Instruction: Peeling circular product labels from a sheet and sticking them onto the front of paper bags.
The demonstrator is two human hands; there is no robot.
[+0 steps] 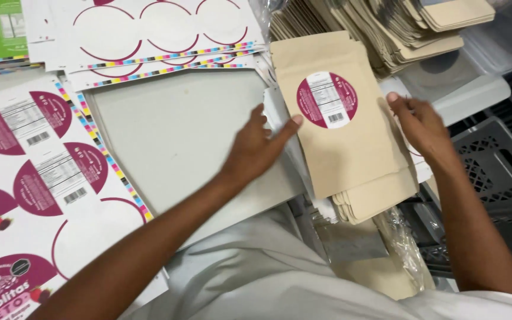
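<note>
A tan paper pouch with a round maroon and white sticker lies on top of a stack of similar pouches. My left hand rests at the pouch's left edge, thumb touching it, fingers partly spread. My right hand touches the pouch's right edge with fingers bent. Neither hand lifts anything.
A grey board lies in the middle. A sticker sheet with maroon round labels sits at the left, peeled sheets at the top. More tan pouches are piled at the top right. A dark plastic crate stands at the right.
</note>
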